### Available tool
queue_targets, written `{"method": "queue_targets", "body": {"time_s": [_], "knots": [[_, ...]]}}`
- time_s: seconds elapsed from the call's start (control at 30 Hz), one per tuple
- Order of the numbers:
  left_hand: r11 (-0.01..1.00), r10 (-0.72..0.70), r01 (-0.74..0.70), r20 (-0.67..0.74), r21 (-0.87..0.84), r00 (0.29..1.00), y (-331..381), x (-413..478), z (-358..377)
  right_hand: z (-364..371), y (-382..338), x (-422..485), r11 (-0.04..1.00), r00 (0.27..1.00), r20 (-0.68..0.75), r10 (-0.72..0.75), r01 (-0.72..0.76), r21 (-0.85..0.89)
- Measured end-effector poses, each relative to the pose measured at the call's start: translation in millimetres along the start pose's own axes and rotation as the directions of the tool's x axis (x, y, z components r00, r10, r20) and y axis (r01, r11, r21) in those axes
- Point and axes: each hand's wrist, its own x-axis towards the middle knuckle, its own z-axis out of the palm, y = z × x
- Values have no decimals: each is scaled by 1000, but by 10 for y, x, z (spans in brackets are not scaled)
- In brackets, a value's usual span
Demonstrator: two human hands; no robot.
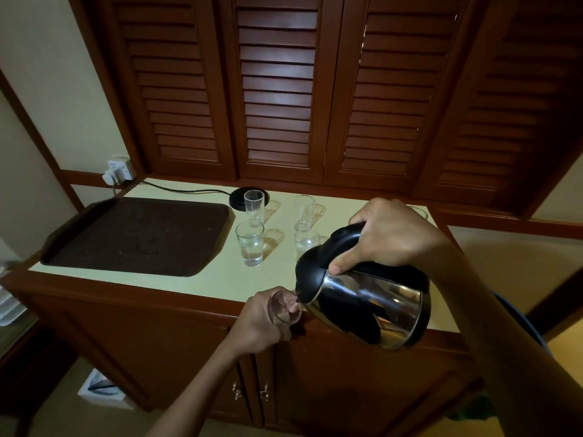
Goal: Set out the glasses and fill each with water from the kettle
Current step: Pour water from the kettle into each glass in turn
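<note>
My right hand [391, 234] grips the black handle of a steel kettle [375, 304], tilted with its spout down to the left. The spout sits at the rim of a clear glass [285, 309] that my left hand [258, 323] holds in front of the counter's edge. On the pale counter top [217, 279] stand several more glasses: one at the front left [250, 247] with water in it, one behind it [253, 207], one at the back right [303, 216], and one [305, 242] partly hidden by the kettle.
A dark tray [138, 234] lies on the counter's left half. The kettle's black base [239, 198] sits at the back, its cord running to a wall socket [118, 171]. Louvred wooden doors rise behind. Cabinet doors with small handles [250, 392] are below.
</note>
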Motion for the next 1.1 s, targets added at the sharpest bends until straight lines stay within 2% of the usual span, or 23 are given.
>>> {"method": "queue_targets", "body": {"time_s": [0.27,0.5,0.6,0.73,0.9,1.1], "knots": [[1000,-2,2,-1,10,1000,-65,56,-25,30,11,-1,1000,1000,-7,15,-15,25],[1000,11,-11,-9,-6,1000,-54,95,-44,-33,125,-38,983,997,17,80,-82,163],[999,37,-39,-33,-34,999,-4,101,-92,-100,206,-84,967,998,20,66,-69,244],[996,48,-50,-37,-67,998,132,147,-213,-219,403,-170,916,999,-32,41,-25,401],[991,105,-113,-104,-74,989,411,301,-403,-376,691,-304,794,995,-81,56,5,608],[973,123,-149,-150,-174,981,1037,889,-461,-569,1113,-385,836,948,-246,202,-36,548]]}}
